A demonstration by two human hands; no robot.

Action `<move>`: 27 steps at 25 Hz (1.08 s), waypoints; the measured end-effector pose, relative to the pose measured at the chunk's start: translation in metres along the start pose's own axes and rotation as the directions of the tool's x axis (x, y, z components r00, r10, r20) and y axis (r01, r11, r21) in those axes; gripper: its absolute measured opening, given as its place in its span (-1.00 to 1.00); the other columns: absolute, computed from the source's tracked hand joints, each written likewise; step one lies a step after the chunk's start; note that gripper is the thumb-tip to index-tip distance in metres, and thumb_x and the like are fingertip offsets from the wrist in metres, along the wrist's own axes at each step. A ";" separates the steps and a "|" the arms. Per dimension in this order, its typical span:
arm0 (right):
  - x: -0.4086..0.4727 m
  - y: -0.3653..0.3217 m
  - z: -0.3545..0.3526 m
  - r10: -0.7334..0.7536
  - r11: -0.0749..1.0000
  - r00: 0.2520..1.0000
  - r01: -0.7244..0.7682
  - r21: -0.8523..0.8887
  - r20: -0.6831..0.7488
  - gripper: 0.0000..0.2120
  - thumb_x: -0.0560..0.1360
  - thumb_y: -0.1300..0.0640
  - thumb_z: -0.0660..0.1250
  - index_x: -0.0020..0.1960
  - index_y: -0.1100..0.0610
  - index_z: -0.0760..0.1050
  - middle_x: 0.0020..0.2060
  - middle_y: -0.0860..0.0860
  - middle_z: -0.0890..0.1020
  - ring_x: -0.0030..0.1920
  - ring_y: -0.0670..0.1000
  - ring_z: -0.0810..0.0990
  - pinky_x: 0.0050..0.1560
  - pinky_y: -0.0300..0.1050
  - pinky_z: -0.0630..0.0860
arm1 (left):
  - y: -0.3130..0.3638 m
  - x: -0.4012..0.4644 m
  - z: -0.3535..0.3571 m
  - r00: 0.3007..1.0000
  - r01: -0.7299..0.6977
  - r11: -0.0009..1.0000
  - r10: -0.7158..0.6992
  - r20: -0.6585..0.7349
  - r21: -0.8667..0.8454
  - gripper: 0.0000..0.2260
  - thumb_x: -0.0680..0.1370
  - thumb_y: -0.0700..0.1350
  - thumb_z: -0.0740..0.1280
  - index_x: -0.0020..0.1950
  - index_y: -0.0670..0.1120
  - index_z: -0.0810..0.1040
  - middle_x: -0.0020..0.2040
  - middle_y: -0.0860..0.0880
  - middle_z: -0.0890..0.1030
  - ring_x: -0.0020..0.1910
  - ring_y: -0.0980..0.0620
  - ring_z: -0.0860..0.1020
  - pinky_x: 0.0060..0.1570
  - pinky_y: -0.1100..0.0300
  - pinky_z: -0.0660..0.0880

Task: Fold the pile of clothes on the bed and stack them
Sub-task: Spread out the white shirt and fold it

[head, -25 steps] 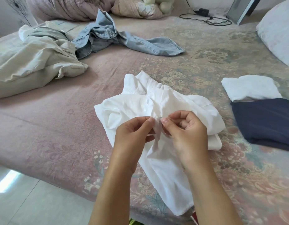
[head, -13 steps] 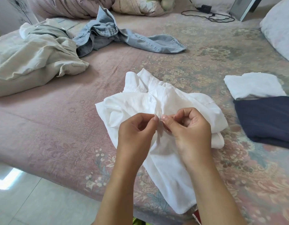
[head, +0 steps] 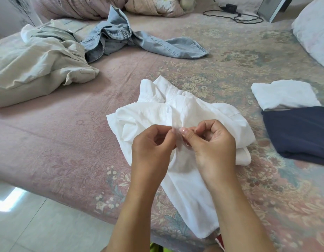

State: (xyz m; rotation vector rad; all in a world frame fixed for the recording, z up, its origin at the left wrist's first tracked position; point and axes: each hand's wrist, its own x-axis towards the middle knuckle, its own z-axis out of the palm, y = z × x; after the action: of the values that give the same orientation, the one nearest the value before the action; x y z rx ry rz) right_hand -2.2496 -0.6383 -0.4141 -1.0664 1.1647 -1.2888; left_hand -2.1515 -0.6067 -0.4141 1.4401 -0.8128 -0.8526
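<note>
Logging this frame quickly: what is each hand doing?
Left hand: pinching the white shirt.
Right hand: pinching the same shirt.

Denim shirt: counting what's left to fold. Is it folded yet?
No, the denim shirt lies crumpled and spread out on the bed, beside the beige garment.

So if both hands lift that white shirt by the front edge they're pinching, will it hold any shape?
Probably not. The white shirt lies crumpled in soft folds, so it should sag and unfold below the left hand and right hand. It looks thin, likely light, and its hem overhanging the bed may swing.
</note>
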 end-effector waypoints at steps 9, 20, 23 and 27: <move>-0.001 -0.001 -0.004 0.081 0.991 0.991 -0.092 0.097 0.110 -0.73 0.42 0.41 0.39 -0.26 0.15 0.35 -0.30 0.14 0.64 -0.30 -0.03 0.63 -0.21 -0.23 0.56 | 0.004 0.004 -0.009 0.963 0.245 0.939 -0.206 0.174 -0.243 -0.91 0.50 -0.27 0.38 -0.19 -0.25 0.62 -0.22 -0.17 0.68 -0.21 -0.06 0.67 -0.15 0.16 0.62; 0.002 0.006 0.000 0.067 0.995 0.989 -0.076 0.065 0.133 -0.77 0.49 0.39 0.33 -0.23 0.15 0.38 -0.29 0.11 0.62 -0.33 -0.08 0.60 -0.24 -0.26 0.54 | -0.001 0.005 -0.003 0.999 0.049 0.994 -0.046 0.026 -0.094 -0.91 0.40 -0.33 0.48 -0.20 -0.22 0.59 -0.42 -0.06 0.62 -0.47 0.05 0.58 -0.40 0.26 0.55; 0.003 0.006 -0.001 0.059 0.995 0.986 -0.072 0.075 0.157 -0.75 0.49 0.40 0.32 -0.23 0.14 0.35 -0.29 0.10 0.61 -0.31 -0.06 0.59 -0.22 -0.23 0.55 | -0.002 0.007 -0.004 0.998 0.061 0.993 -0.058 0.035 -0.103 -0.91 0.40 -0.33 0.48 -0.18 -0.20 0.61 -0.41 -0.07 0.63 -0.47 0.06 0.58 -0.39 0.26 0.55; 0.004 0.003 -0.003 0.106 0.989 0.984 -0.119 0.086 0.141 -0.80 0.47 0.40 0.35 -0.19 0.16 0.40 -0.34 0.08 0.64 -0.33 -0.04 0.62 -0.26 -0.24 0.56 | -0.002 0.006 -0.004 0.998 0.033 0.998 -0.030 0.060 -0.045 -0.89 0.39 -0.29 0.50 -0.20 -0.12 0.62 -0.39 -0.05 0.64 -0.43 0.07 0.59 -0.38 0.28 0.53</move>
State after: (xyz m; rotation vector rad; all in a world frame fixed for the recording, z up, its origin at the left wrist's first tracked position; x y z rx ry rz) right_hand -2.2527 -0.6420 -0.4173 -0.9893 1.0364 -1.1538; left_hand -2.1448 -0.6098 -0.4166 1.3957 -0.8120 -0.9367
